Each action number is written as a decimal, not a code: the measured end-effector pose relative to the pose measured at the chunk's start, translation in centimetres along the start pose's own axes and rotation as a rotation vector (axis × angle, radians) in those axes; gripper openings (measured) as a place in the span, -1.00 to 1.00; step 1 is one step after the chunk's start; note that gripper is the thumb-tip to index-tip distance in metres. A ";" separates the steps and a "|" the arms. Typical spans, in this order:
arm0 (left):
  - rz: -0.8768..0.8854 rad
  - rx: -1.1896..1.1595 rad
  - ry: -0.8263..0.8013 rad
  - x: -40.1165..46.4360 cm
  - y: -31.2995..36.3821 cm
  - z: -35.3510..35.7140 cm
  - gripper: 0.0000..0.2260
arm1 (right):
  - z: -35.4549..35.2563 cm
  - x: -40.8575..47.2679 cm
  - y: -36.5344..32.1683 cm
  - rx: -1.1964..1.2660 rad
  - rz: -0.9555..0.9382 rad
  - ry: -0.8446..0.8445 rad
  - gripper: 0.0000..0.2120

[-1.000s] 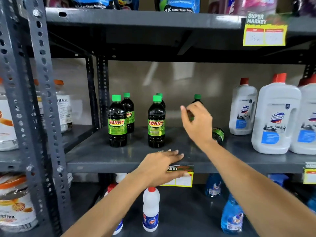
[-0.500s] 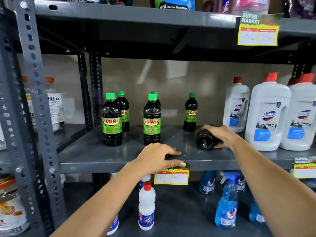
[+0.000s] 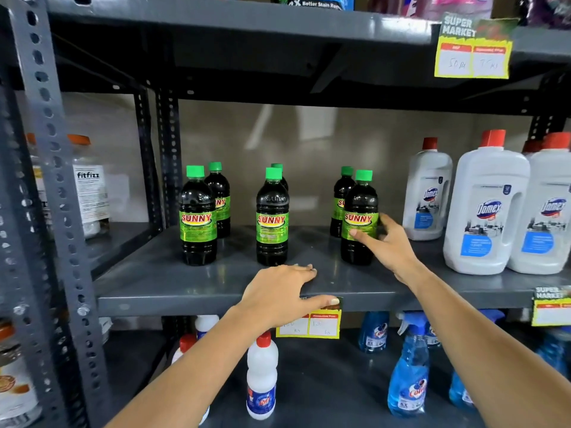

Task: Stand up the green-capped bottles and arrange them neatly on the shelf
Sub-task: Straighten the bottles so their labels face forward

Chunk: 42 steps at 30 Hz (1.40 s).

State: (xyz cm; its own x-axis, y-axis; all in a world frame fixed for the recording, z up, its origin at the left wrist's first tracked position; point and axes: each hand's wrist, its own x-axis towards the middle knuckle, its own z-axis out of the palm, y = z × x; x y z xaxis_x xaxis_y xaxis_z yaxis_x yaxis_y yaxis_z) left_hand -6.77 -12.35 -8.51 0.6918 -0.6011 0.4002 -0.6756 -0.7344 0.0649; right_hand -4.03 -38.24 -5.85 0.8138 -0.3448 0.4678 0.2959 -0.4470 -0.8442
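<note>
Several dark Sunny bottles with green caps stand upright on the grey shelf (image 3: 148,279) in three front-and-back pairs. The left pair is a front bottle (image 3: 197,220) and a rear bottle (image 3: 222,193). In the middle, a front bottle (image 3: 272,220) hides most of the one behind it (image 3: 277,166). My right hand (image 3: 391,247) grips the right front bottle (image 3: 360,202), thumb on its label and fingers round its far side, with the rear bottle (image 3: 339,193) just behind. My left hand (image 3: 278,293) holds the shelf's front edge, fingers on top and thumb along the lip.
Large white Domex jugs (image 3: 488,208) with red caps stand close to the right of the right pair. A perforated steel upright (image 3: 52,180) runs down the left. Spray bottles (image 3: 408,375) and a white bottle (image 3: 262,378) fill the shelf below. A price tag (image 3: 309,325) hangs under my left hand.
A bottle that lay on its side at the right now stands upright in front of the rear right bottle, my right hand still on it. My left hand stayed on the shelf edge.
</note>
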 end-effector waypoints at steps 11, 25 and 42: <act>0.008 0.036 0.002 -0.1 0.3 0.0 -0.29 | 0.3 0.0 0.0 0.013 -0.010 -0.033 -0.40; 0.023 0.060 -0.001 -0.1 0.3 0.1 -0.27 | 0.1 0.2 0.2 0.035 0.010 -0.039 -0.40; -0.163 -0.604 0.185 -0.1 0.0 -1.1 -0.51 | -0.1 0.0 0.0 0.084 0.042 -0.117 -0.43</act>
State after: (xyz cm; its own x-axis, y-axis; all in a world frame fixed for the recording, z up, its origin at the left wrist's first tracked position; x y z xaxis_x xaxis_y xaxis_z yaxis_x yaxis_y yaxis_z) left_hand -7.11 -11.92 -7.59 0.7785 -0.3932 0.4892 -0.6275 -0.4724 0.6189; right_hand -4.10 -38.34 -5.86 0.8775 -0.2615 0.4020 0.2971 -0.3615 -0.8838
